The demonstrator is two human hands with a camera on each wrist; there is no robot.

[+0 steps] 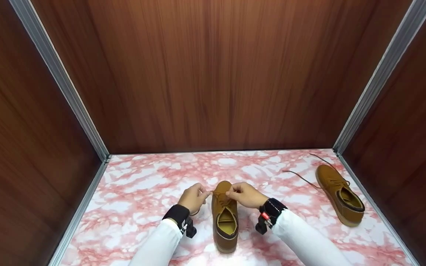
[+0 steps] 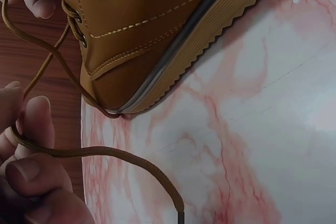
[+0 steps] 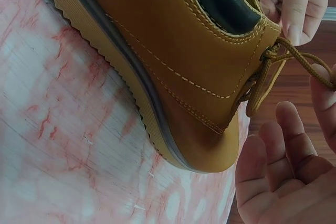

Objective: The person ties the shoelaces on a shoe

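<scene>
A tan shoe (image 1: 225, 218) stands on the pink marbled table (image 1: 131, 192), toe pointing away from the person, between both hands. The left hand (image 1: 194, 197) has its fingers curled round the brown lace (image 2: 79, 152) (its loose end trails onto the table). The right hand (image 1: 245, 194) pinches the lace at the eyelets, its other fingers relaxed. A second shoe (image 1: 340, 195) sits well apart, to the right.

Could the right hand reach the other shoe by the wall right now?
Probably yes, but not freely: the right hand is pinching a lace of the near shoe. The other shoe lies on that hand's side, with bare marble top between them.
</scene>
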